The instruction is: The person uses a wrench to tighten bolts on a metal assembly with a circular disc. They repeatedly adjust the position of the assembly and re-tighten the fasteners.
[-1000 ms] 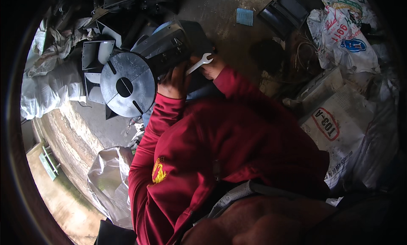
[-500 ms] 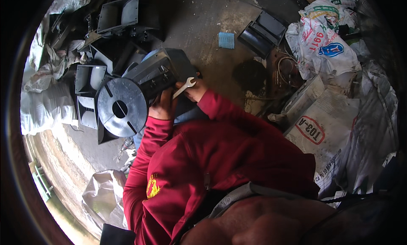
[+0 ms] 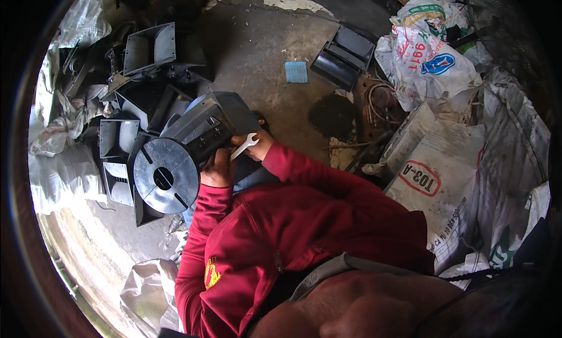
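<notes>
A black housing (image 3: 198, 122) with a row of small dark fittings rests over my blue-trousered legs. Beside its lower end is a round grey disc (image 3: 153, 193) with slots and a centre hole. My left hand (image 3: 216, 170) is closed at the housing's near edge, its fingers around the lower end of a silver open-end wrench (image 3: 242, 147). The wrench slants up to the right, its open jaw in front of my right hand (image 3: 259, 146). That hand's fingers are curled in against the housing; what they grip, if anything, is hidden.
Several black hopper-like housings (image 3: 150, 50) are piled at the left. Another black housing (image 3: 345, 56) and a blue square (image 3: 296, 72) lie on the floor ahead. White printed sacks (image 3: 436, 183) crowd the right; a clear plastic bag (image 3: 149, 291) is at lower left.
The whole view has shifted, so the floor items sit further left and my hands and the disc lower. Both hands stay at the housing, with the wrench at much the same slant.
</notes>
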The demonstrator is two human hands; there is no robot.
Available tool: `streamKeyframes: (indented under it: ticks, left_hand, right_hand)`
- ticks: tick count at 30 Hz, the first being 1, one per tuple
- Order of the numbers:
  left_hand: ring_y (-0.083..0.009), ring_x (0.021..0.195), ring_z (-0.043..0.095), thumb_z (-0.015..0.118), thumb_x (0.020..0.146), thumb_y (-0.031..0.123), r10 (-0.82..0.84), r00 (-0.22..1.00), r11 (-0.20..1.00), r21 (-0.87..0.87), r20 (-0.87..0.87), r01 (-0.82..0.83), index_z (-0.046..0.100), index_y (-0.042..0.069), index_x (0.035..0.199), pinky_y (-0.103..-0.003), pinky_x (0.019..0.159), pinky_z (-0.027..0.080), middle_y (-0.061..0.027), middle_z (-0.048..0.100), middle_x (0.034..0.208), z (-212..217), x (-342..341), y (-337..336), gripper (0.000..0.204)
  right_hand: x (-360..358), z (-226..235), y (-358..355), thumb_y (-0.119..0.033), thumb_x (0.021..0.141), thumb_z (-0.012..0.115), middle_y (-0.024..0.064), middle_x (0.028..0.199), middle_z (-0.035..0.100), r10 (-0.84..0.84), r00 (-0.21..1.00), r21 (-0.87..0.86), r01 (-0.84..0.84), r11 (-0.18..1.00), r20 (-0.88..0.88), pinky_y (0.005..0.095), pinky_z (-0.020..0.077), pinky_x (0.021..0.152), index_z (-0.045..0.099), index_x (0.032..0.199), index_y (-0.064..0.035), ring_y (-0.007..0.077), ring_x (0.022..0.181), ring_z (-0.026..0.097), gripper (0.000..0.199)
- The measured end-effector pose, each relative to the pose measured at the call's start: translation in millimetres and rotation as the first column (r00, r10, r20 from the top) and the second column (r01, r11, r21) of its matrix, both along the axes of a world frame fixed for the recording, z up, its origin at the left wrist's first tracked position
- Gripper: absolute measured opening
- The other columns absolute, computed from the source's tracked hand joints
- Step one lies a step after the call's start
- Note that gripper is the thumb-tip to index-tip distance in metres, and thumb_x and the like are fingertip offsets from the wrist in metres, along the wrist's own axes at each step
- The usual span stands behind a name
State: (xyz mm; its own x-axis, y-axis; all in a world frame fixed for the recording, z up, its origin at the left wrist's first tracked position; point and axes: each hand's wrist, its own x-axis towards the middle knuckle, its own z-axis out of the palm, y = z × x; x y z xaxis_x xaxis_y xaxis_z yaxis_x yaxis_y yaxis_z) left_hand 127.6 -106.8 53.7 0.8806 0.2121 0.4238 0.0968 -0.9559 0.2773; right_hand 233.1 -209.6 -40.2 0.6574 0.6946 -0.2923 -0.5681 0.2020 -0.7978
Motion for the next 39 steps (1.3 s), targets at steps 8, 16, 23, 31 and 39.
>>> streamKeyframes:
  ticks: [8, 16, 23, 31, 39]
  left_hand:
    - [-0.0274, 0.065, 0.065, 0.073, 0.071, 0.019, -0.01, 0.994, 0.996, -0.091, 0.11, 0.02, 0.065, 0.015, 0.089, -0.037, 0.057, 0.05, -0.0078, 0.065, 0.074, -0.4, -0.8, -4.1, 0.02]
    - [-0.0277, 0.065, 0.065, 0.072, 0.073, 0.019, 0.045, 0.995, 0.996, -0.082, 0.091, -0.037, 0.065, 0.014, 0.09, -0.037, 0.057, 0.05, -0.0091, 0.067, 0.078, 0.6, -0.2, -5.2, 0.019]
    - [-0.025, 0.065, 0.066, 0.071, 0.073, 0.014, -0.082, 0.97, 0.994, 0.092, 0.23, 0.062, 0.07, 0.016, 0.102, -0.036, 0.059, 0.052, -0.0082, 0.068, 0.078, -3.1, 7.5, 2.6, 0.03]
    - [-0.027, 0.074, 0.067, 0.073, 0.069, 0.018, 0.045, 0.999, 0.99, -0.136, 0.031, -0.04, 0.066, 0.015, 0.103, -0.035, 0.066, 0.052, -0.0097, 0.068, 0.082, -6.1, -4.4, -2.8, 0.035]
    - [-0.0285, 0.074, 0.067, 0.071, 0.073, 0.017, 0.017, 0.994, 0.984, -0.181, 0.106, 0.002, 0.065, 0.014, 0.106, -0.037, 0.064, 0.053, -0.0107, 0.067, 0.087, 2.3, -3.0, -5.4, 0.034]
  right_hand:
    - [0.3, 25.8, -8.3, -0.02, 0.086, 0.069, -0.0051, 0.046, 0.043, 0.032, 0.999, -0.02, -0.032, 0.999, -0.006, 0.0242, 0.0197, 0.036, 0.063, 0.063, -0.0081, 0.0046, 0.037, 0.036, 0.027]
    - [0.3, 36.2, -11.3, -0.018, 0.086, 0.069, -0.0042, 0.048, 0.046, 0.049, 0.999, -0.044, -0.049, 0.998, 0.0, 0.0247, 0.0201, 0.036, 0.064, 0.065, -0.0078, 0.0053, 0.038, 0.038, 0.024]
    - [1.5, 23.0, -3.6, -0.027, 0.085, 0.07, -0.0062, 0.053, 0.047, 0.083, 0.992, -0.169, -0.066, 0.983, 0.091, 0.0246, 0.0276, 0.04, 0.062, 0.066, -0.0111, 0.0038, 0.046, 0.041, 0.026]
    - [-0.7, 7.9, -4.1, -0.024, 0.084, 0.072, -0.0065, 0.05, 0.045, 0.022, 0.999, -0.009, -0.022, 1.0, -0.04, 0.0226, 0.0217, 0.035, 0.058, 0.061, -0.0137, 0.0028, 0.038, 0.037, 0.028]
    - [4.0, 40.9, -11.4, -0.025, 0.086, 0.069, -0.0061, 0.046, 0.042, 0.075, 0.988, -0.117, -0.092, 0.989, -0.137, 0.0236, 0.0176, 0.031, 0.055, 0.061, -0.0137, 0.0038, 0.032, 0.033, 0.031]
